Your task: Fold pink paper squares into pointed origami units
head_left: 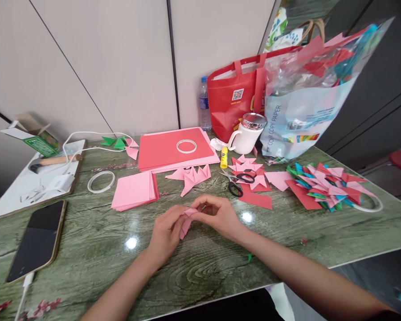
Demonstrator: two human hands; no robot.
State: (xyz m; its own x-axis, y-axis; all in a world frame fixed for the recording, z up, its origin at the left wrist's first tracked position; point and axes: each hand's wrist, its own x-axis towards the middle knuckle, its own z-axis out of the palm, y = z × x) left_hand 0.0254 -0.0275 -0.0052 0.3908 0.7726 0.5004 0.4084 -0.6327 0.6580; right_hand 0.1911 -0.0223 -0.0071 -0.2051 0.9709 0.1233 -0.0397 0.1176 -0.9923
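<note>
Between my two hands is a small folded piece of pink paper (186,227), held just above the table. My left hand (165,229) pinches it from the left side, and my right hand (218,216) grips its upper edge with thumb and fingers. Part of the paper is hidden behind my fingers. Just beyond my hands lie folded pink paper pieces (195,178) with pointed tips. A stack of pink paper squares (133,191) sits to their left, with red sheets showing at its edge. Black-handled scissors (235,188) rest on the right, near more folded pieces.
Red and pink sheets (160,149) lie at the back under a tape roll (186,141). A glue stick (223,158), white mug (249,136), red bag (227,98) and plastic paper bag (297,116) stand back right. Colourful folded pieces (330,183) pile up right; a phone (38,238) lies left.
</note>
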